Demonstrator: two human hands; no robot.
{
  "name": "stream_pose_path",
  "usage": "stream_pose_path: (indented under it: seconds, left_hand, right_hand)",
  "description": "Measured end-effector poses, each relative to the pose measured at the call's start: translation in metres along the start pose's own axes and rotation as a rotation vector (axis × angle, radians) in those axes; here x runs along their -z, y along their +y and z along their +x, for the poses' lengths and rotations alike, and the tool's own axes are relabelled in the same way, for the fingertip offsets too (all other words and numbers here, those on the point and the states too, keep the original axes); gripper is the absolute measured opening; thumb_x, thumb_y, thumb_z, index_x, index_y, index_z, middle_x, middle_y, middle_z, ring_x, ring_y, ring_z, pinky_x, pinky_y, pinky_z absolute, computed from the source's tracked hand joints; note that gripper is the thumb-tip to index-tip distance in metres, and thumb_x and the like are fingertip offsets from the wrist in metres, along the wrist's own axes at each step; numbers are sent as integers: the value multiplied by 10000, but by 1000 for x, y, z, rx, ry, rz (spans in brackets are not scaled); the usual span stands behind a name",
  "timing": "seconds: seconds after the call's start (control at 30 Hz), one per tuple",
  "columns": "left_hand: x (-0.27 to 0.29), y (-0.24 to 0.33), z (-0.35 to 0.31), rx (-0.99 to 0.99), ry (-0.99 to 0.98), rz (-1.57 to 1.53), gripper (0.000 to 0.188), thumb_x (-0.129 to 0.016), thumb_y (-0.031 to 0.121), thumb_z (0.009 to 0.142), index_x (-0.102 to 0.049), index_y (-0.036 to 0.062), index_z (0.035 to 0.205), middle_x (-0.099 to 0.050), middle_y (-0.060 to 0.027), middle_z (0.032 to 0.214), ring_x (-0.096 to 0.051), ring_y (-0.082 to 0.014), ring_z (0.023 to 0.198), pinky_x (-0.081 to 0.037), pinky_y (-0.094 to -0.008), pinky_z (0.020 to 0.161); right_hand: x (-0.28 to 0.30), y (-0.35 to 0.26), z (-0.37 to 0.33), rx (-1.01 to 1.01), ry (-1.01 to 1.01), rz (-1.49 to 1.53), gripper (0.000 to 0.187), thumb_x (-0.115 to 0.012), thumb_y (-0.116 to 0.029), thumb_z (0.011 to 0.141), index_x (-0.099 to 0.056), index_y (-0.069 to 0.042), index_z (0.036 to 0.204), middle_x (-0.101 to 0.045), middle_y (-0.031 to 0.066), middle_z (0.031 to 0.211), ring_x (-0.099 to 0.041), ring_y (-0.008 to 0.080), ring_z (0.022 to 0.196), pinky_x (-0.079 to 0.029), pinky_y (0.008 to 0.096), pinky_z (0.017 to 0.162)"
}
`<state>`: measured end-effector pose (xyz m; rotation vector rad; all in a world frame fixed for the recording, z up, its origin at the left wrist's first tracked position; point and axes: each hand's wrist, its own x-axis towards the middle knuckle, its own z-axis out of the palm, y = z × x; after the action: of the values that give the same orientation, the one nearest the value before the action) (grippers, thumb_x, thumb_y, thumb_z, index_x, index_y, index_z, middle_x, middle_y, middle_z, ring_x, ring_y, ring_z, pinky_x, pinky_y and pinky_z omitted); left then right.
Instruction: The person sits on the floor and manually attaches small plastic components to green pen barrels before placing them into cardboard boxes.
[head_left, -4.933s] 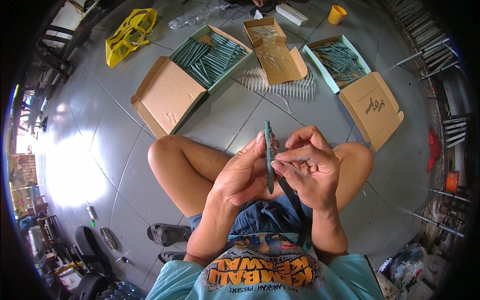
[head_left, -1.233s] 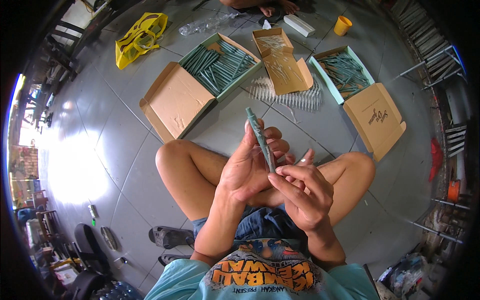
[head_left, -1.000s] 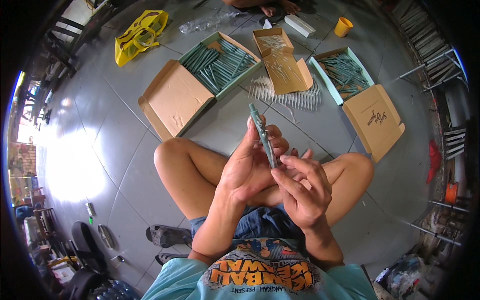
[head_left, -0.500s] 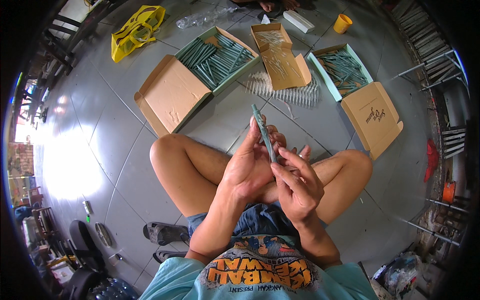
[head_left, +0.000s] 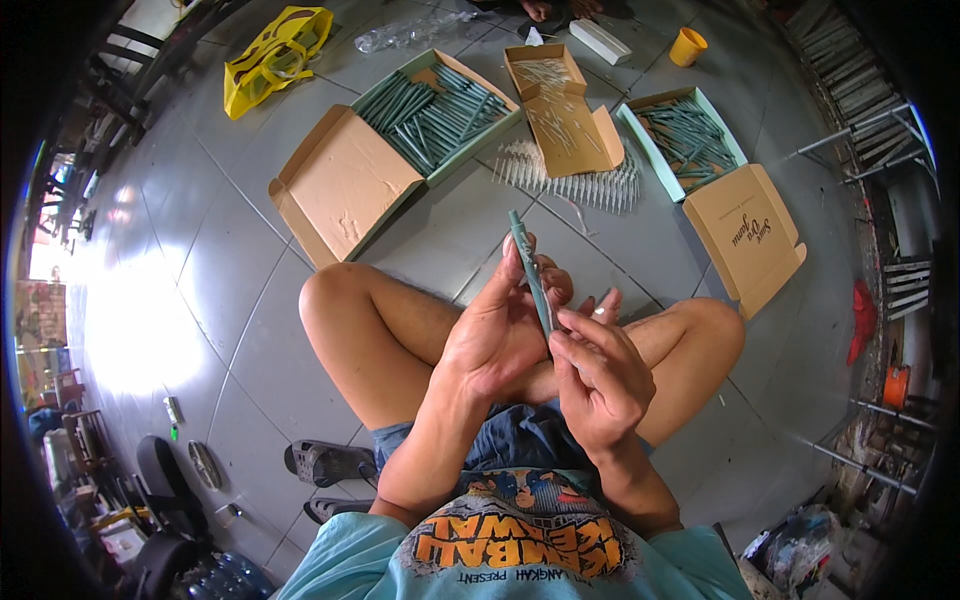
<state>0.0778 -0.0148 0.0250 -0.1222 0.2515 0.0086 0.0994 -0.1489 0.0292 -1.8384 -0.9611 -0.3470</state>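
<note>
A slim grey-green pen (head_left: 533,270) is held between my hands, slanting with its narrower end up and away. My left hand (head_left: 490,330) grips its upper part between thumb and curled fingers. The fingertips of my right hand (head_left: 600,375) pinch its lower end, partly covering it. Beyond my hands, an open box (head_left: 470,148) holds many similar green pens, and a smaller cardboard box (head_left: 572,140) has thin pale sticks in it. At the right, another open box (head_left: 735,150) contains green pen parts. A spread of thin white pointed pieces (head_left: 610,190) lies beside the small box.
A yellow bag (head_left: 275,65), clear plastic wrap (head_left: 405,35), a white box (head_left: 600,42) and an orange cup (head_left: 688,47) stand or lie at the back. Another person's hand (head_left: 537,10) shows at the top edge. Sandals (head_left: 328,464) lie left of me; metal racks line the right side.
The pen and both hands have shifted very slightly right. The pen's lower end has turned a little in my right fingertips. The boxes stay where they were.
</note>
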Motion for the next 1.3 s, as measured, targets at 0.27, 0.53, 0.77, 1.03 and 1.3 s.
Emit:
stream_pose_path:
  seconds: [0.27,0.53,0.77,1.03,1.3]
  left_hand:
    - [11,4,1,18,-40,51,200,-564,394,956,-623,210,1007,-456,47,826,-452,-156,826,-404,-435,954]
    - [7,3,0,46,30,33,192,-550,369,974,-597,186,940,-506,44,761,-478,-122,727,-419,-426,996]
    - [9,4,1,77,21,-25,200,-554,373,968,-617,186,941,-524,29,752,-494,-129,736,-425,-448,1018]
    - [8,-5,1,-41,108,73,238,-503,377,994,-584,157,954,-508,-6,758,-502,-148,725,-459,-512,1011]
    - [93,-10,-21,58,247,4,258,-535,364,978,-643,132,1013,-584,-9,849,-542,-157,789,-499,-347,786]
  right_hand:
    - [6,-5,4,60,-27,-60,199,-729,58,764,-698,-11,948,-690,143,1008,-674,244,798,-561,309,685]
    - [10,-4,4,101,-71,-64,200,-722,75,758,-707,-4,942,-687,144,1008,-681,255,829,-571,331,692]
    - [9,-7,1,71,-61,-68,193,-734,65,756,-701,-2,935,-695,140,983,-687,260,815,-573,318,669]
    - [-5,-3,-9,-34,-1,-72,160,-728,59,772,-692,15,921,-703,153,972,-695,278,839,-570,322,701]
    - [-17,11,-75,-309,-97,72,173,-730,24,774,-695,-2,941,-704,134,986,-698,269,856,-554,322,712]
